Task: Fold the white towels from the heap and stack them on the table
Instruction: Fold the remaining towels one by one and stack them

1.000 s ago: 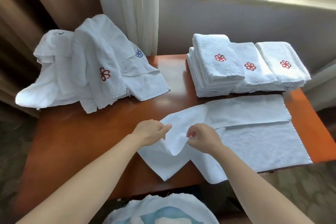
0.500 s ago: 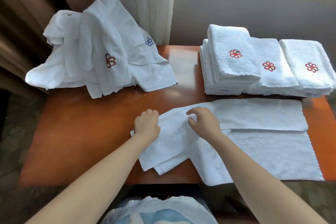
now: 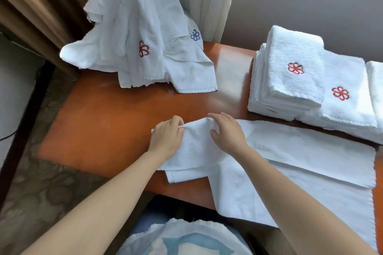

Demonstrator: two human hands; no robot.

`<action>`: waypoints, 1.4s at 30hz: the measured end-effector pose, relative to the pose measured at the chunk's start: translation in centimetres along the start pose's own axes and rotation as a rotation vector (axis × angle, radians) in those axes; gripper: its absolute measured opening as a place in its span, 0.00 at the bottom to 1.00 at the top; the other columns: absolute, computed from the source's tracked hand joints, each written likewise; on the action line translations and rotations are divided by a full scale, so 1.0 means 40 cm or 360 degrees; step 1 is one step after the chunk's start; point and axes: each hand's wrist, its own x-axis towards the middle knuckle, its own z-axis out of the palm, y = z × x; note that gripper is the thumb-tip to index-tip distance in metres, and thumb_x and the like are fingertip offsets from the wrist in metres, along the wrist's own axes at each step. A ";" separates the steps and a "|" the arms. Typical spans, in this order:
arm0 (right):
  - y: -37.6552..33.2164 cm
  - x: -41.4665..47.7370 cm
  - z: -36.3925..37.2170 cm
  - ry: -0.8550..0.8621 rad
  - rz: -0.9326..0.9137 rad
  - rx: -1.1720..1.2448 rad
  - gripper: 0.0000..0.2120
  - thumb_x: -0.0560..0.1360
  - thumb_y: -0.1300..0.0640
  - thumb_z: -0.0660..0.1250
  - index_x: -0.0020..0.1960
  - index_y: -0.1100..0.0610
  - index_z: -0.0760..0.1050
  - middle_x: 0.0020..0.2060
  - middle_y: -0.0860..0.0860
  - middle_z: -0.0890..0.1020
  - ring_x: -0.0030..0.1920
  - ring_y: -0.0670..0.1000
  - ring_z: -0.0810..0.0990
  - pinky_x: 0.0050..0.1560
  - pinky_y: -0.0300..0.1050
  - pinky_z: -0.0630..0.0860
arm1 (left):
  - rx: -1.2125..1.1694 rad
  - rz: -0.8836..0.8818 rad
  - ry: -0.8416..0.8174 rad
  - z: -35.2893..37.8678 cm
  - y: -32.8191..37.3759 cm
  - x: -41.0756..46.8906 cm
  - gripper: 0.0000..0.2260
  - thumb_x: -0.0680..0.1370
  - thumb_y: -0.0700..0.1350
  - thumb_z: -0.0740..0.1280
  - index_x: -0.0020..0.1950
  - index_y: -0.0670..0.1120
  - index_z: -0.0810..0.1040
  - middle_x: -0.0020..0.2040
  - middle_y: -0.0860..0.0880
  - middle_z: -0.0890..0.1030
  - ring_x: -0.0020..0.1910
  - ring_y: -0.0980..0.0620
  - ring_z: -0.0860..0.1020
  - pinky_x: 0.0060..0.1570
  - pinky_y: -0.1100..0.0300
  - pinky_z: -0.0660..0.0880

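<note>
Since earlier, the towel's (image 3: 300,151) end lies folded over, left of the folded stack (image 3: 290,80). The left hand (image 3: 165,137) pinches its limp, light edge and the right hand (image 3: 227,133) presses flat. Corners look best to grip.

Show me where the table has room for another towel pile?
Bare tabletop lies between the towel heap and the left hand, plus a strip between heap and folded stacks. The right side is crowded by the spread towel.

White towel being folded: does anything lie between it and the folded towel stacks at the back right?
Nothing visible. Only a strip of bare orange wooden table separates the flat white towel from the stacks of folded white towels.
</note>
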 end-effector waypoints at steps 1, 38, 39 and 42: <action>0.000 0.004 -0.004 0.0016 -0.0044 0.0001 0.23 0.78 0.59 0.64 0.73 0.52 0.71 0.69 0.48 0.75 0.75 0.53 0.64 0.71 0.44 0.61 | -0.0035 -0.0006 0.0009 -0.013 0.007 -0.006 0.02 0.81 0.45 0.59 0.51 0.50 0.70 0.41 0.57 0.75 0.41 0.54 0.72 0.40 0.57 0.65; -0.034 -0.240 0.140 0.0493 0.0348 0.0287 0.17 0.76 0.60 0.65 0.64 0.55 0.76 0.59 0.49 0.77 0.61 0.51 0.73 0.59 0.44 0.70 | 0.0092 -0.0398 -0.0209 0.011 -0.065 -0.205 0.13 0.76 0.62 0.65 0.46 0.53 0.70 0.44 0.59 0.73 0.49 0.53 0.76 0.45 0.58 0.67; -0.041 -0.252 0.155 0.0490 0.0403 0.0310 0.18 0.76 0.60 0.65 0.66 0.55 0.74 0.60 0.49 0.77 0.62 0.52 0.73 0.59 0.44 0.70 | 0.0181 -0.0399 -0.0271 0.012 -0.078 -0.211 0.16 0.75 0.65 0.64 0.48 0.52 0.72 0.47 0.57 0.75 0.51 0.52 0.76 0.46 0.57 0.69; -0.064 -0.284 0.197 0.0484 0.0535 0.0422 0.21 0.77 0.60 0.64 0.69 0.56 0.70 0.64 0.50 0.75 0.64 0.52 0.73 0.59 0.45 0.70 | 0.0487 -0.0438 -0.0447 0.014 -0.110 -0.219 0.32 0.71 0.75 0.59 0.59 0.49 0.74 0.57 0.51 0.75 0.57 0.49 0.74 0.54 0.54 0.72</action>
